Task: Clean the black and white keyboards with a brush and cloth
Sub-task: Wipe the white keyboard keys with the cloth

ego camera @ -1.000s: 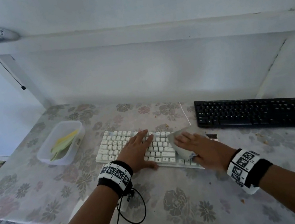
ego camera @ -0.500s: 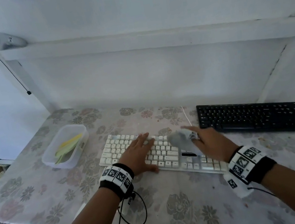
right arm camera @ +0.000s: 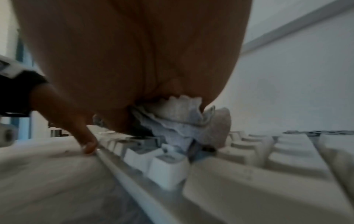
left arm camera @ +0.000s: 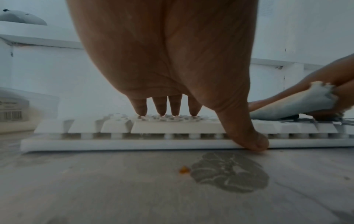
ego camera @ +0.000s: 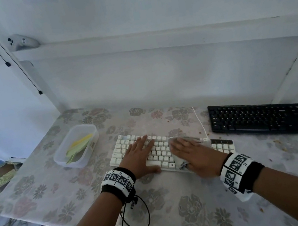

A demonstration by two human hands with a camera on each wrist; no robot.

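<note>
The white keyboard with pale plastic keycaps (ego camera: 162,150) lay across the floral-patterned tabletop (ego camera: 190,205), its long axis running left to right in front of the person. The left hand (ego camera: 140,156) rested flat on its left half, fingers straight on the keys and thumb down at the near edge, steadying it. The right hand (ego camera: 193,154) lay over the crumpled grey-white cloth (ego camera: 179,160) on the middle keys; the right wrist view showed the cloth bunched under the palm, though how the fingers closed on it I could not tell. To my eye the unwiped stretch ran rightward from that hand, along the keyboard's length. The black full-size keyboard (ego camera: 270,114) sat well apart to the right, nearer the right hand. A clear plastic tub (ego camera: 60,158) stood at the left.
</note>
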